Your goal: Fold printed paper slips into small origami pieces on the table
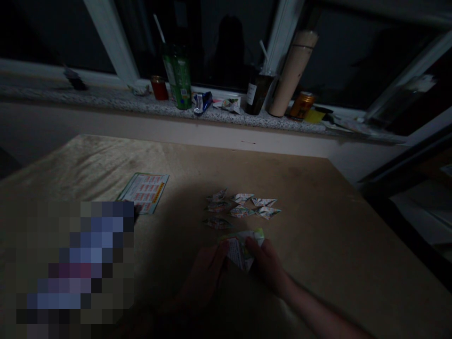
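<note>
Between my two hands is a partly folded sheet of printed paper (240, 254), with a yellow-green edge at its top right. My left hand (211, 264) pinches the sheet's left side, thumb on top. On the right side, my right hand (266, 259) grips it with the thumb pressed on the face. The fingers under the paper are hidden. Just beyond the sheet lie several small folded paper pieces (242, 211), pointed at both ends and made of similar printed paper. They sit in loose rows on the table (310, 226). The light is dim.
A printed sheet (146, 190) lies on the table's left, beside a pixelated blue object (95, 245). Along the granite windowsill (215, 117) stand a green cup (181, 77), a red jar (159, 88), a dark drink cup (257, 94), a pink flask (293, 75) and an orange can (302, 106).
</note>
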Available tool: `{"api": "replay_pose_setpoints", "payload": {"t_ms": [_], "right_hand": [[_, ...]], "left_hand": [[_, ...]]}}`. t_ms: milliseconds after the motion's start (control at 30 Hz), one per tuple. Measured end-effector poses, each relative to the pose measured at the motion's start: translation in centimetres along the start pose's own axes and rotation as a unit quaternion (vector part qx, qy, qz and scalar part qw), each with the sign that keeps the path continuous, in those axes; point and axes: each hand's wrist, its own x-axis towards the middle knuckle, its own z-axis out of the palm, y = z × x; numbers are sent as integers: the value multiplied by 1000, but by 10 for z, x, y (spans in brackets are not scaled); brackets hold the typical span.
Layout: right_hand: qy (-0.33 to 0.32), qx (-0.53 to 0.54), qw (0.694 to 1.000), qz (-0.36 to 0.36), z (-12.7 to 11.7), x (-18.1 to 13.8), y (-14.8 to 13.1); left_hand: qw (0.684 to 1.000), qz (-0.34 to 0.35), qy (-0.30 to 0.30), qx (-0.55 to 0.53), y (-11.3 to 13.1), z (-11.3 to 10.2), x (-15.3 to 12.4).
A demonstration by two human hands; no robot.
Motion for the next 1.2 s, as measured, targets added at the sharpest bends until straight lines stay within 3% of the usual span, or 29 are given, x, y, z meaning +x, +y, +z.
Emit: {"api": "replay_pose_setpoints", "payload": {"t_ms": [100,233,367,600,833,933,1033,1200], "right_hand": [[-6,45,999,17,3,-2,-2],[-24,17,999,14,1,-1,0],[-13,24,999,19,-2,3,3],[-8,54,998,18,3,0,-5],[-11,-4,999,41,2,-3,-5],[-22,9,999,47,0,-2,-3],[-25,59,996,62,0,-1,-3],[-26,95,992,79,1,-2,-7]], "left_hand": [[999,34,25,5,-6,-1,-2],[995,-31,34,-83,-8,3,-1],[987,-84,9,-139,-5,7,4],[984,-61,-56,-156,1,3,5],[984,-79,-56,-152,3,2,4],[972,-63,-71,-214,-1,3,5],[955,-14,-123,-271,-5,3,6],[973,19,-121,-195,2,-4,2]]}}
